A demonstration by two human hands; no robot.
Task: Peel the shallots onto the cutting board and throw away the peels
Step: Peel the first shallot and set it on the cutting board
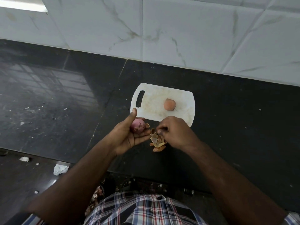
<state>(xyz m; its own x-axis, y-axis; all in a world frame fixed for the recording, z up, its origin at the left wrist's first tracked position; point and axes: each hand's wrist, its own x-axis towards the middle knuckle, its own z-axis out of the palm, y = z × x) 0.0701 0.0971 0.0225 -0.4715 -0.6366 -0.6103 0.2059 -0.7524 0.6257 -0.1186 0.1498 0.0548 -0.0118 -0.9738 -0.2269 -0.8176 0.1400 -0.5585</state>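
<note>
Left hand [128, 135] cups a purple, mostly peeled shallot [137, 125] in its palm, thumb raised. Right hand [174, 132], just beside it, pinches dry peels [156, 140] hanging over the dark counter [65, 95]. Beyond both grips, an unpeeled shallot [169, 104] rests on the white cutting board [154, 101].

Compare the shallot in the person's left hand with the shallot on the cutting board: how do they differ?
The shallot in the left hand is purple-pink and mostly peeled; the shallot on the cutting board is orange-tan, its dry skin on. The first is held in the left hand over the counter; the second lies free on the cutting board. Both are roundish and similar in size.
</note>
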